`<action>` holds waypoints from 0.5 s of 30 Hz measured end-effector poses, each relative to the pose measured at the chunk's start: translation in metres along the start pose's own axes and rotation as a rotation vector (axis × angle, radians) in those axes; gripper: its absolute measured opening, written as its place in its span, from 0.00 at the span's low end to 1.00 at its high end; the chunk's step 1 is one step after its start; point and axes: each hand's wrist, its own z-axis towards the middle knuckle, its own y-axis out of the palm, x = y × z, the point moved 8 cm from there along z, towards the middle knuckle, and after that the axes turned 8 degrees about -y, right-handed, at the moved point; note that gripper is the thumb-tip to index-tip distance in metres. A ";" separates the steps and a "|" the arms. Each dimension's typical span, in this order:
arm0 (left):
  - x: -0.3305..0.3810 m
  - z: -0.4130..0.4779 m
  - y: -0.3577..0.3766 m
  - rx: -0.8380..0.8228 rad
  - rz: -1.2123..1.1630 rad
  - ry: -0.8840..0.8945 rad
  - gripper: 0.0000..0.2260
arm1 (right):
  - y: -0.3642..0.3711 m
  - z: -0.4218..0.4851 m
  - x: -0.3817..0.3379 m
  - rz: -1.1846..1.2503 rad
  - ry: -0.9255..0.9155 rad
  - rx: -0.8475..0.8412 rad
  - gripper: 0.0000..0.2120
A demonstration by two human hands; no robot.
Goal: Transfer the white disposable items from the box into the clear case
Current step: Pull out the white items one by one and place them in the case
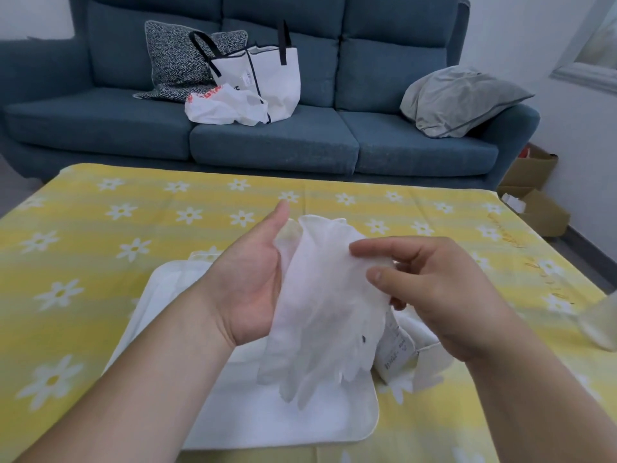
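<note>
Gloves (pixel 327 295) held over the case (pixel 300 426): left hand (pixel 250 279) flat behind as backing, right hand (pixel 434 289) pinching them, probably squaring up.

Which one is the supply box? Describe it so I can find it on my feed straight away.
On the yellow daisy tablecloth in front of the blue sofa, look just below the right hand. The white box sits there, partly hidden by the held gloves. Unlike the flat, round-cornered case to its left, it carries small printed text on its side.
</note>
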 end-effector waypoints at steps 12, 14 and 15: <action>0.025 -0.018 -0.017 0.140 0.068 0.181 0.17 | -0.006 0.005 0.005 0.513 0.003 0.146 0.23; 0.028 -0.019 -0.020 0.152 0.046 0.186 0.17 | -0.005 0.004 0.018 0.480 0.113 0.146 0.23; 0.028 -0.020 -0.021 0.158 0.044 0.184 0.17 | 0.001 0.003 0.021 0.471 0.155 0.098 0.23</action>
